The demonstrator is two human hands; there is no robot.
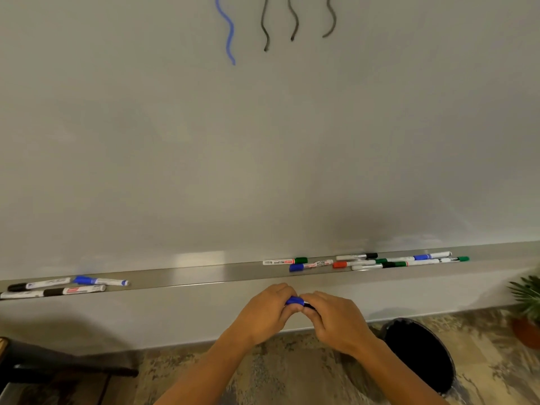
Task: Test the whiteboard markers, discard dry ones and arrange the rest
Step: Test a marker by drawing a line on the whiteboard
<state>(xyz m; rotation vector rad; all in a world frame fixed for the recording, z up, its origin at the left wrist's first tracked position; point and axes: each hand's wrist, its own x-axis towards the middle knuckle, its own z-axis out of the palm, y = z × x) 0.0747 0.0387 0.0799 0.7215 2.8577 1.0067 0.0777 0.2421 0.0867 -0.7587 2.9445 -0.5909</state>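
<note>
- The left hand (267,309) and the right hand (333,318) meet in front of the long grey metal ledge (204,277) under the large white whiteboard (263,156).
- Both hands have their fingers curled round one blue-capped whiteboard marker (295,301): the left grasps the blue cap end, the right the dark part beside it. Most of the marker is hidden inside the fingers.
- At the ledge's left end lies a small group of four markers (58,286), black-capped and blue-capped, lengthwise along the ledge.
- Toward the ledge's right end lies a larger loose cluster of markers (365,261) with green, blue, red and black caps, some touching or overlapping.
- Near the whiteboard's top edge are one wavy blue line (228,33) and three wavy dark lines (293,21) to its right.
- A round black waste bin (420,352) stands on the patterned floor below the right hand, near the wall.
- A green potted plant (527,305) stands at the right edge of the view.
</note>
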